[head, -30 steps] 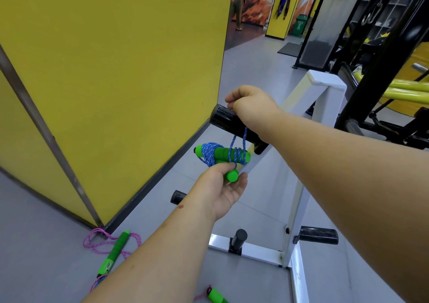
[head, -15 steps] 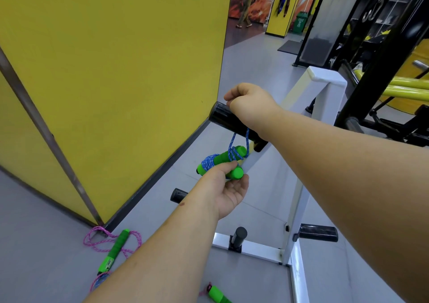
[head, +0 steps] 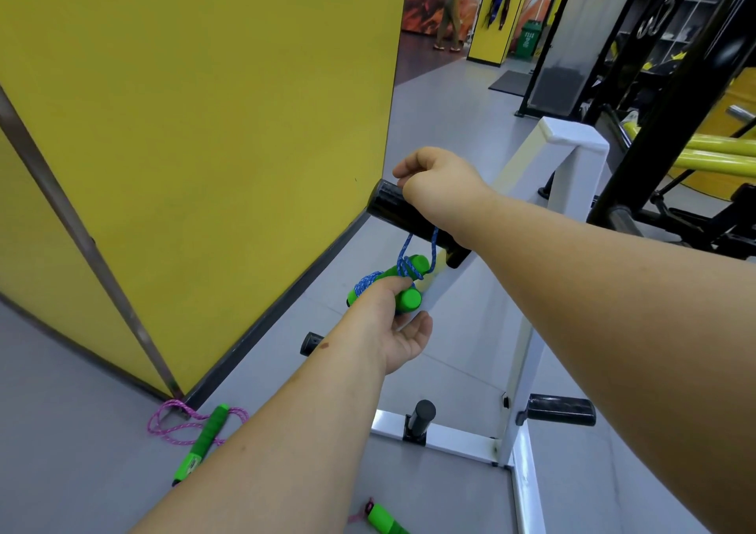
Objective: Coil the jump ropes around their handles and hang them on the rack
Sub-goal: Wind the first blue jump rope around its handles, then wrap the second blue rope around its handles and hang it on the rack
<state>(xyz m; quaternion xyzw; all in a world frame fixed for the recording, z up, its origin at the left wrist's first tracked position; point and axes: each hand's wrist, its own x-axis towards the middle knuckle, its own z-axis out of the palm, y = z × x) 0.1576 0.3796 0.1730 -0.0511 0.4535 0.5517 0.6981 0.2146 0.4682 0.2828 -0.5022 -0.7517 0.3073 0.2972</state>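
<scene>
Your left hand (head: pixel 392 321) is palm-up beneath the pair of green foam jump-rope handles (head: pixel 394 284), with the thumb pressed over them and the fingers cupped loosely underneath, so the handles are grasped lightly. Blue braided rope (head: pixel 405 263) is wound around those handles, and two strands rise from the bundle to the thick black cylindrical peg (head: pixel 392 210) that sticks out from the white metal rack (head: pixel 572 145). Your right hand (head: pixel 439 177) is closed in a fist on top of that peg, knuckles up; the strands run up under it, but you cannot tell whether the fingers pinch the rope or simply clamp the peg. The bundle hangs just below the peg, between your two hands.

Lower on the rack, a short black peg (head: pixel 419 419) stands on the white base bar, another black peg (head: pixel 562 411) juts out to the right of the upright, and a third (head: pixel 311 343) shows behind your left wrist. On the grey floor (head: pixel 82 472) to your left lies a pink braided rope (head: pixel 184 423) in loose loops with a green handle (head: pixel 202 439) across it, close to the corner of the yellow wall panel (head: pixel 204 124). A second green handle (head: pixel 384 519) with a pink end lies near the bottom edge of the view
</scene>
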